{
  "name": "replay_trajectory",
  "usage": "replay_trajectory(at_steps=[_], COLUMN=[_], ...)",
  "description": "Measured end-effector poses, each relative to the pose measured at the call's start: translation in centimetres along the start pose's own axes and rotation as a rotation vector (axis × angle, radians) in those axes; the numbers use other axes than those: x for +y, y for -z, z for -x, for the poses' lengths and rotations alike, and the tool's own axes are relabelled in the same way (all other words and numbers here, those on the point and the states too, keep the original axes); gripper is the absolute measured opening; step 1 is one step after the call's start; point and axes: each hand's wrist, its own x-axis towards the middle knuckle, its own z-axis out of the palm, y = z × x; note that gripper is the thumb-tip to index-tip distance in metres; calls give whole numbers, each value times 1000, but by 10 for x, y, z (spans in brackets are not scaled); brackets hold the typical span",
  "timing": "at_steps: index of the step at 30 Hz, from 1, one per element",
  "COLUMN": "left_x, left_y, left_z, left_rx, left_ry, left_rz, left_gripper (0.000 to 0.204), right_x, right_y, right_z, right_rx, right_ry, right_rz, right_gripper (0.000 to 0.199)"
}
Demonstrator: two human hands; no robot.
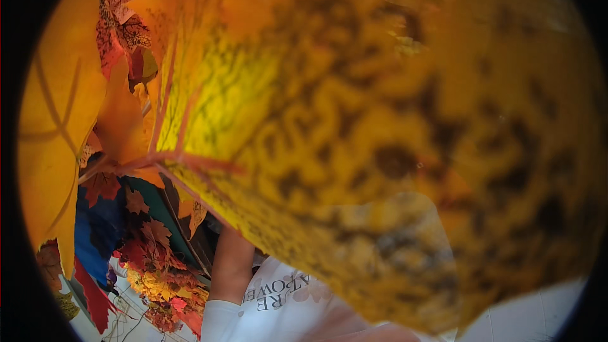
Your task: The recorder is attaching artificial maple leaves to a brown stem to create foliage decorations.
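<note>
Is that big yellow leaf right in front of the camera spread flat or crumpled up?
Spread flat, it seems: the big yellow leaf fills most of the view as one smooth, dark-mottled sheet, its veins fanning out unbroken. Its far edges are blurred.

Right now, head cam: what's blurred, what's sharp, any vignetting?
Head view: a big yellow leaf with dark speckles sits right at the lens, soft and out of focus, covering most of the frame; the red and orange leaf pile lower left is sharper; a bare forearm shows, hands hidden; black fisheye rim at the corners; light glows through the leaf.

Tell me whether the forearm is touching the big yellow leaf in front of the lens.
Cannot tell. In the head view the forearm runs up behind the blurred big yellow leaf, whose edge hides any contact or gap. No hand shows.
</note>
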Motion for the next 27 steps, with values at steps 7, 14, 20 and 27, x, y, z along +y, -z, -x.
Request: replay_trajectory(at_steps=[7, 14, 20, 27], left_x=[-6, -10, 41, 83], left_y=[9, -4, -110, -178], left_z=[13, 34, 10, 37], left_rx=[24, -33, -290, -699], left_ry=[46, 126, -181, -556], left_rz=[-4, -131, -292, -52], left_gripper=[26, 19, 28, 43], right_x=[-37, -16, -10, 37], right_y=[13, 19, 73, 99], right_z=[54, 160, 244, 303], right_rx=[-362, 42, 103, 649], right_ry=[337, 771, 1174, 1698], right_rz=[-104, 280, 647, 579], right_gripper=[30, 25, 19, 35])
